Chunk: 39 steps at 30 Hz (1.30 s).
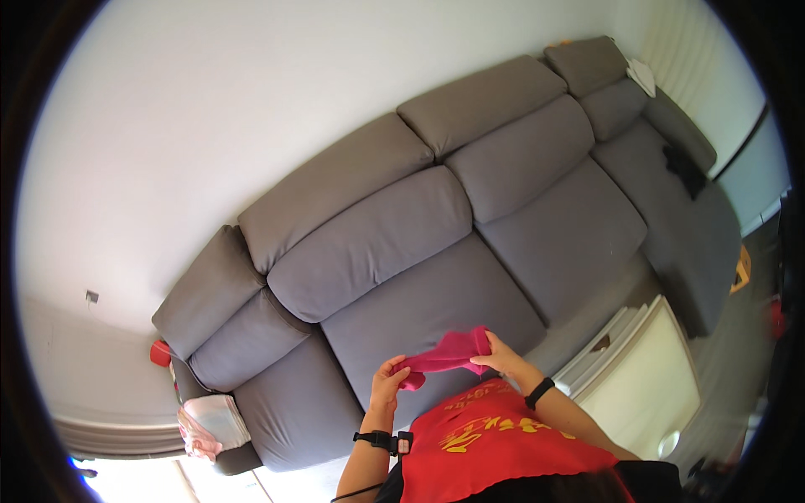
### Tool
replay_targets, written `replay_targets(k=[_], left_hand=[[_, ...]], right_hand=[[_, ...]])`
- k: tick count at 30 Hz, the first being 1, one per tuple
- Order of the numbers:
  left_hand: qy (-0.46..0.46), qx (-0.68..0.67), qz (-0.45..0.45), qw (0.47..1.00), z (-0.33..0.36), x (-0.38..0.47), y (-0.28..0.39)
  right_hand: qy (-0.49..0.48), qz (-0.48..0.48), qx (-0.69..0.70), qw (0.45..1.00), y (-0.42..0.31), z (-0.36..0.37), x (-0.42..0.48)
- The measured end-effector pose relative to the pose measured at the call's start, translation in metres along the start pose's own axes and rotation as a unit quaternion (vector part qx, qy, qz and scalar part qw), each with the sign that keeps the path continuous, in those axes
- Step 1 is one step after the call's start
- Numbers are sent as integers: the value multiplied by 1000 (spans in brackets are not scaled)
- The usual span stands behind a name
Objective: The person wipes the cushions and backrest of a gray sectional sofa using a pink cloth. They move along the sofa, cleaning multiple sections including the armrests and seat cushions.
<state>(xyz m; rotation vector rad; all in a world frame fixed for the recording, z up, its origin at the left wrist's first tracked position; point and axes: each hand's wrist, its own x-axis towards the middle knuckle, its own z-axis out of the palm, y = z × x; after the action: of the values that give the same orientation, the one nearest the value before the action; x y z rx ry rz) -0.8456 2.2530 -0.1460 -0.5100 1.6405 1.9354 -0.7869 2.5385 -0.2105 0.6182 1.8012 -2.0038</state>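
Observation:
A bright pink sock is stretched between my two hands, above the front of a grey sofa seat cushion. My left hand pinches its left end, where a short part hangs below the fingers. At the other end, the wider opening is gripped by my right hand, with thumb and fingers apart along the edge. Below the sock spreads a red apron with yellow writing on my front.
A long grey sofa runs along the white wall. Folded cloths lie on its left armrest, and a dark cloth-like item lies on the right section. A pale-topped table stands close to my right arm.

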Motion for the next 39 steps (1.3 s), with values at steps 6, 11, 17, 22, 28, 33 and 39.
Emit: replay_targets(k=[6, 11, 17, 22, 28, 33, 39], left_hand=[[2, 77, 51, 996, 84, 14, 16], [-24, 25, 100, 994, 116, 17, 42], [72, 164, 166, 970, 112, 23, 65], [61, 169, 216, 960, 92, 51, 113], [27, 162, 281, 945, 76, 116, 197], [20, 166, 325, 931, 39, 185, 275], [122, 121, 436, 883, -73, 310, 358]], right_hand=[[-43, -18, 46, 998, -26, -98, 0], [-13, -22, -82, 996, -54, -147, -2], [-14, -197, -362, 911, -122, -145, 2], [-24, -187, -310, 932, -176, -129, 19], [-60, -111, -101, 987, -224, -118, 80], [-29, -161, -61, 985, -280, -77, 175], [-21, -227, -15, 974, -329, 36, 337]])
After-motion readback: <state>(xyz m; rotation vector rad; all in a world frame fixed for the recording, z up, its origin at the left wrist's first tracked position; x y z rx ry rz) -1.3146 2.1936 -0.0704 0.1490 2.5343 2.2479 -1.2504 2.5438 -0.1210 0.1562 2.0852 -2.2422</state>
